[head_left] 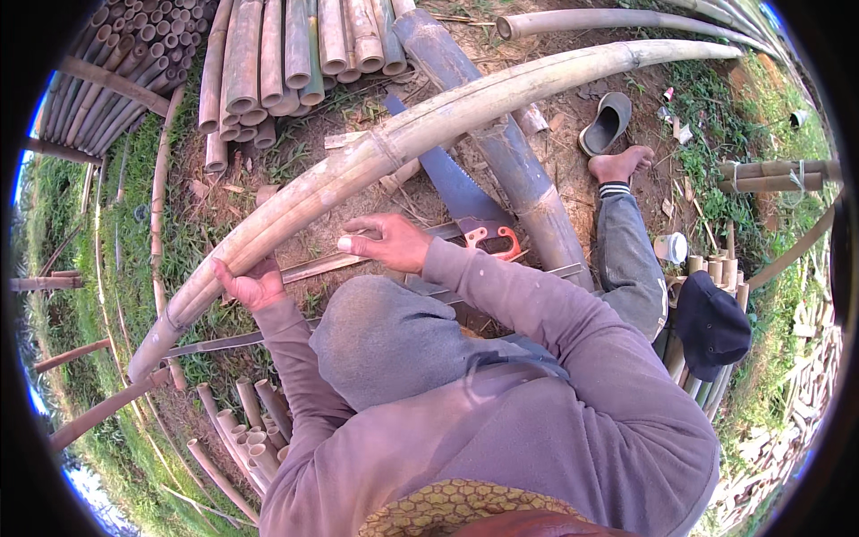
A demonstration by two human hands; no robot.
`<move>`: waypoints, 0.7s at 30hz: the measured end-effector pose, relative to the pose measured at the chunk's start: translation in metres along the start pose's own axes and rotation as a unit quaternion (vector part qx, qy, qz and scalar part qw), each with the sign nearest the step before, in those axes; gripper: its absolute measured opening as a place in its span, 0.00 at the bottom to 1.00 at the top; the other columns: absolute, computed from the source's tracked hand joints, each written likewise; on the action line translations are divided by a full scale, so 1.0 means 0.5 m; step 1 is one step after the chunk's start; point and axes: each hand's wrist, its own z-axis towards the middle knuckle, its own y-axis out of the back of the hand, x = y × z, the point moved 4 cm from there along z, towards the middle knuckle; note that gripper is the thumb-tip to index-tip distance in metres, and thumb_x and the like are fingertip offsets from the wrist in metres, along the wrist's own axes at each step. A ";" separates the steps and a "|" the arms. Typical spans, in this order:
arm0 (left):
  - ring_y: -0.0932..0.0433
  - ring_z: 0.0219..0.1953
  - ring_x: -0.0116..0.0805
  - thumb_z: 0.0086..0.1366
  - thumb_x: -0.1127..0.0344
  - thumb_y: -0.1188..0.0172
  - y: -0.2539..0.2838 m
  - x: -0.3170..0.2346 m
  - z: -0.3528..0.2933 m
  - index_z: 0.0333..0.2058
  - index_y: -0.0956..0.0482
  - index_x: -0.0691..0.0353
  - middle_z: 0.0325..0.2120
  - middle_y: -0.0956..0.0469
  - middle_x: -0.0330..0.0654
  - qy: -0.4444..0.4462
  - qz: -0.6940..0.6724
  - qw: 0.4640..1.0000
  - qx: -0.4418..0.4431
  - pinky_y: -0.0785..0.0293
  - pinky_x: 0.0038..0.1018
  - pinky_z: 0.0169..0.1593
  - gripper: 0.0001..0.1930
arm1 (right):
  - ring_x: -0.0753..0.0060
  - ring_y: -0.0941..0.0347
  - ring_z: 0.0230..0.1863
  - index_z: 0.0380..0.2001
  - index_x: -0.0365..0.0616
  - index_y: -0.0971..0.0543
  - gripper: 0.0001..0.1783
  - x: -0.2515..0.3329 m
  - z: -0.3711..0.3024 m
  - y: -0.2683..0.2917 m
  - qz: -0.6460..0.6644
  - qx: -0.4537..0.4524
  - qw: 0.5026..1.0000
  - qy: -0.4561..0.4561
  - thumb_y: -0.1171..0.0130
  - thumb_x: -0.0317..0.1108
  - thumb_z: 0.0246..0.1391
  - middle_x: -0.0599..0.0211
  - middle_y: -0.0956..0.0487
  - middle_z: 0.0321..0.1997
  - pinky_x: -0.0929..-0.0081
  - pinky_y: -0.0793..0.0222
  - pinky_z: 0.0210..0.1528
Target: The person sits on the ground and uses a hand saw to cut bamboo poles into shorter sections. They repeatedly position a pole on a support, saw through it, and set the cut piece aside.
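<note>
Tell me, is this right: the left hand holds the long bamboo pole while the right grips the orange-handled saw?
Not quite: the head view shows the right hand open, off the orange-handled saw. The left hand does hold the long bamboo pole.

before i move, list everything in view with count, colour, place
long pole: one, pale tan, across upper middle
thick pole: one, grey, beneath the long pole
saw: one, blue-grey with orange handle, beside thick pole
bamboo bundle: several, tan and greenish, top left of centre
stacked poles: many, brownish, upper left
cut poles: several, tan, lower left
shoe: one, greenish grey, upper right
container: one, white, right side
cap: one, dark, below container
foot: one, bare, below shoe
sleeves: two, mauve, lower middle
left hand: one, bare, on long pole
right hand: one, bare, near centre
</note>
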 end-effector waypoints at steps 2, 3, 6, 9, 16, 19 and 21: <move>0.21 0.61 0.51 0.57 0.36 0.25 0.092 -0.069 0.069 0.63 0.27 0.56 0.58 0.21 0.48 -0.012 0.008 0.999 -0.045 0.25 0.57 0.65 0.43 | 0.49 0.20 0.62 0.59 0.38 0.19 0.34 0.018 -0.067 0.078 -0.138 -0.054 0.987 0.070 0.28 0.54 0.60 0.44 0.17 0.58 0.56 0.27 0.67; 0.21 0.60 0.51 0.56 0.37 0.25 0.110 -0.098 0.090 0.62 0.26 0.56 0.56 0.20 0.48 -0.027 0.008 0.997 -0.067 0.24 0.57 0.65 0.42 | 0.46 0.18 0.56 0.55 0.38 0.18 0.29 0.021 -0.095 0.137 -0.291 -0.183 0.915 0.211 0.28 0.49 0.60 0.46 0.15 0.53 0.53 0.24 0.61; 0.21 0.61 0.52 0.60 0.33 0.33 0.198 -0.198 0.167 0.63 0.26 0.56 0.58 0.21 0.49 -0.053 0.064 0.987 -0.138 0.24 0.57 0.64 0.41 | 0.44 0.19 0.54 0.54 0.41 0.19 0.24 0.019 -0.147 0.342 -0.428 -0.305 0.828 0.193 0.27 0.41 0.57 0.50 0.16 0.52 0.52 0.24 0.58; 0.23 0.63 0.56 0.63 0.33 0.38 0.263 -0.254 0.221 0.65 0.27 0.56 0.61 0.22 0.50 -0.053 0.067 0.976 -0.198 0.27 0.63 0.65 0.40 | 0.45 0.19 0.53 0.54 0.42 0.19 0.25 -0.016 -0.202 0.451 -0.509 -0.321 0.782 0.160 0.28 0.40 0.56 0.51 0.16 0.51 0.53 0.24 0.57; 0.27 0.67 0.62 0.69 0.32 0.43 0.412 -0.238 0.300 0.69 0.31 0.52 0.66 0.27 0.52 0.012 0.026 0.961 -0.276 0.33 0.72 0.67 0.39 | 0.47 0.18 0.53 0.54 0.43 0.19 0.26 -0.209 -0.235 0.264 -0.580 -0.021 0.814 -0.034 0.30 0.46 0.57 0.53 0.17 0.53 0.53 0.22 0.56; 0.28 0.67 0.61 0.70 0.31 0.44 0.355 -0.206 0.292 0.69 0.32 0.51 0.67 0.28 0.52 0.011 0.032 0.959 -0.280 0.34 0.73 0.67 0.39 | 0.49 0.18 0.57 0.56 0.44 0.19 0.30 -0.289 -0.227 0.223 -0.593 0.002 0.781 -0.195 0.31 0.52 0.57 0.52 0.17 0.56 0.54 0.22 0.59; 0.27 0.66 0.61 0.70 0.30 0.45 0.353 -0.226 0.309 0.69 0.31 0.49 0.67 0.28 0.51 0.014 0.065 0.959 -0.277 0.34 0.73 0.65 0.38 | 0.49 0.18 0.58 0.57 0.45 0.19 0.31 -0.330 -0.222 0.217 -0.573 0.001 0.785 -0.236 0.31 0.53 0.57 0.51 0.17 0.57 0.55 0.22 0.61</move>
